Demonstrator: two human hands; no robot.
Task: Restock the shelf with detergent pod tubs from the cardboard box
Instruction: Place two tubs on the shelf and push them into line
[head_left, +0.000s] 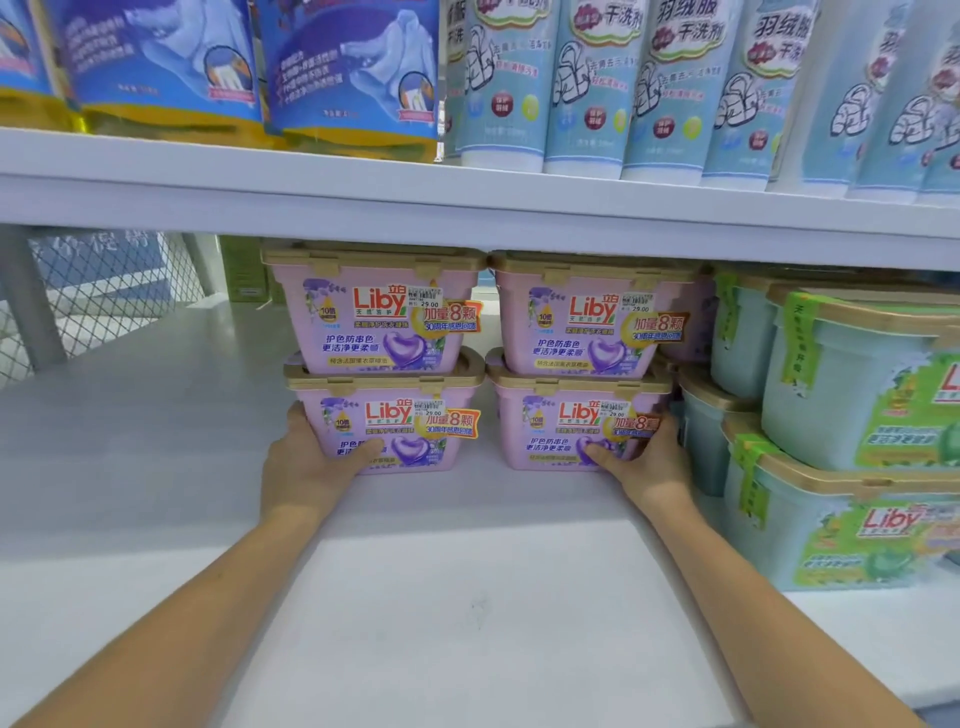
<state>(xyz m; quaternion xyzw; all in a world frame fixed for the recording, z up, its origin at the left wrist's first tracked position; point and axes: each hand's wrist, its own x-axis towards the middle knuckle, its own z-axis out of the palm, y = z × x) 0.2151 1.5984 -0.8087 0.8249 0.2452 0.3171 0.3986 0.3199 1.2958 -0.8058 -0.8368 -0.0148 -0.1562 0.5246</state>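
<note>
Seemingly stiff, glossy, hefty: left hand (306, 462) clasped left tub (395, 434) at 9 o'clock, right hand (647, 460) clasped right tub (571, 434) at 3 o'clock.

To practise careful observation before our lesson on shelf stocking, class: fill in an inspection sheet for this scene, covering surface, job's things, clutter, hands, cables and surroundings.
Surface: white shelf board, tubs standing toward its back.
Job's things: four purple tubs in two stacks of two: lower left tub, lower right tub, upper left tub, upper right tub.
Clutter: nothing seen.
Hands: left hand holds the lower left tub's outer end, thumb on its front; right hand holds the lower right tub likewise.
Cables: nothing seen.
Surroundings: green tubs stacked at right; blue pouches and pale tubes on the shelf above; wire mesh at left.
</note>
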